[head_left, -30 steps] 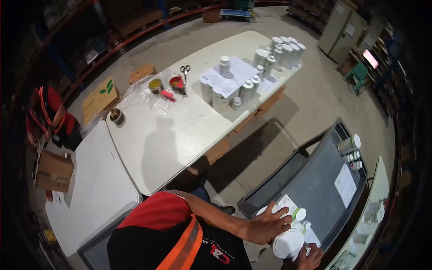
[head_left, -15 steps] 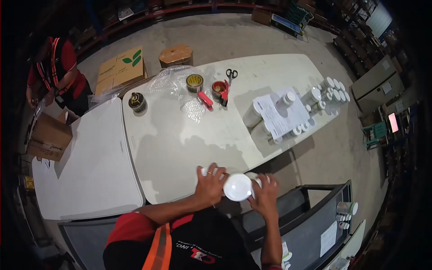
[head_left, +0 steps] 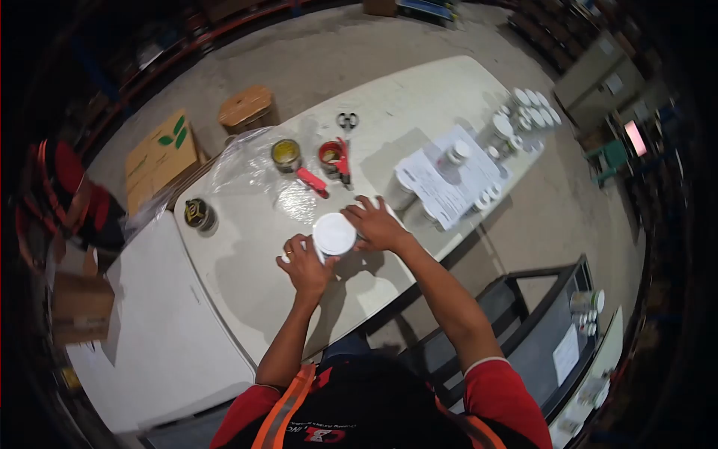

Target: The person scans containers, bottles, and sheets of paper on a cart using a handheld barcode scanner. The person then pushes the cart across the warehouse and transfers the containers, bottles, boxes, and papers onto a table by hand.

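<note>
Fingers of left hand [head_left: 308, 271] and right hand [head_left: 378, 227] are gripping a white-lidded jar [head_left: 334, 233] at the near side of long table [head_left: 419, 90], not released yet; other bottles [head_left: 535, 111] stand grouped far right.

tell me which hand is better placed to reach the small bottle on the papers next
The right hand, I'd say: it is nearer the small bottle, with the left hand on the far side of the white-lidded container. Both grip that container.

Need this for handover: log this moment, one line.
Left hand: on round white-lidded container | Right hand: on same container | Location: over white table
</note>
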The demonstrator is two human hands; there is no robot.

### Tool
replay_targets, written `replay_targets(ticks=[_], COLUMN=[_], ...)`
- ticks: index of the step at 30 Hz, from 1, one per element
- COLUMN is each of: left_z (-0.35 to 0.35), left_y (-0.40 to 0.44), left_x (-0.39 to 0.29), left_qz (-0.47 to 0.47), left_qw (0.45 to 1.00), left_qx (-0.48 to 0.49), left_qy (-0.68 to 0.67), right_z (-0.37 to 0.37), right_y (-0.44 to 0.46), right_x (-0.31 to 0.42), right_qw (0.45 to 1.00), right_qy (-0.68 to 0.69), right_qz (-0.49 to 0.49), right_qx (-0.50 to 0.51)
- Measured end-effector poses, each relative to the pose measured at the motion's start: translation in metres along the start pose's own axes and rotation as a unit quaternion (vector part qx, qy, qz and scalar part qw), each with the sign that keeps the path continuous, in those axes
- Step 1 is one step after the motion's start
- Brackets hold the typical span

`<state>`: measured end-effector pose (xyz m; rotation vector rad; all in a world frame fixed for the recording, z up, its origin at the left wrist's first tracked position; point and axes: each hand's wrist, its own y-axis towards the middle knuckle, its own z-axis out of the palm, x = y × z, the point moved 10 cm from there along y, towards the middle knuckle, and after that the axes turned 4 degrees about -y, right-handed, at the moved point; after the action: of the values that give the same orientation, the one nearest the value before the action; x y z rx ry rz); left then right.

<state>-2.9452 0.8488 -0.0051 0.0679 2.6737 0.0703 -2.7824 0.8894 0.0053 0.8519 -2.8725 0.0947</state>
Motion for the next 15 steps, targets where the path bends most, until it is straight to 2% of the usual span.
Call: replay_targets(ticks=[1, 3, 4, 5, 6, 7, 8, 9, 10, 11, 13, 14, 15], left_z=[0.005, 0.017, 0.022, 0.020, 0.034, 0.005, 0.006, 0.017, 0.013, 0.023, 0.056, 0.078, 0.080], left_y=[0.003, 0.001, 0.001, -0.001, -0.001, -0.008, 0.001, 0.007, -0.001, -0.005, -0.028, -0.050, -0.091], left_x=[-0.003, 0.004, 0.006, 0.007, 0.017, -0.024, -0.023, -0.042, -0.083, -0.127, -0.217, -0.260, -0.313], left_qz=[0.001, -0.007, 0.034, 0.117, 0.127, 0.206, 0.168, 0.174, 0.162, 0.163, 0.329, 0.459, 0.486], left_qw=[1.000, 1.000, 0.999, 0.988, 0.990, 0.964, 0.971, 0.973, 0.970, 0.977, 0.940, 0.883, 0.857], left_qx=[0.009, -0.008, -0.019, -0.086, -0.050, -0.162, -0.169, -0.144, -0.165, -0.122, -0.083, -0.042, 0.043], left_qy=[0.004, 0.004, -0.011, -0.045, 0.026, 0.031, 0.000, 0.053, 0.072, 0.061, -0.034, -0.085, -0.167], right_z=[0.006, -0.010, -0.008, -0.020, -0.011, -0.042, -0.035, -0.029, -0.016, -0.008, -0.006, 0.001, 0.010], right_y=[-0.001, -0.023, -0.040, -0.061, -0.090, -0.137, -0.180, -0.232, -0.283, -0.342, -0.467, -0.527, -0.584], right_x=[0.000, 0.015, 0.020, 0.033, 0.042, 0.048, 0.047, 0.044, 0.036, 0.031, 0.030, 0.041, 0.055], right_qw=[0.999, 0.999, 0.981, 0.970, 0.964, 0.954, 0.947, 0.930, 0.917, 0.893, 0.841, 0.812, 0.774], right_qy=[-0.018, 0.023, 0.128, 0.169, 0.238, 0.199, 0.189, 0.222, 0.257, 0.284, 0.255, 0.243, 0.244], right_qz=[0.008, 0.027, 0.069, 0.089, 0.083, 0.067, 0.110, 0.167, 0.214, 0.255, 0.365, 0.422, 0.486], right_qx=[0.041, -0.037, -0.131, -0.153, -0.083, -0.213, -0.236, -0.239, -0.219, -0.241, -0.307, -0.322, -0.325])
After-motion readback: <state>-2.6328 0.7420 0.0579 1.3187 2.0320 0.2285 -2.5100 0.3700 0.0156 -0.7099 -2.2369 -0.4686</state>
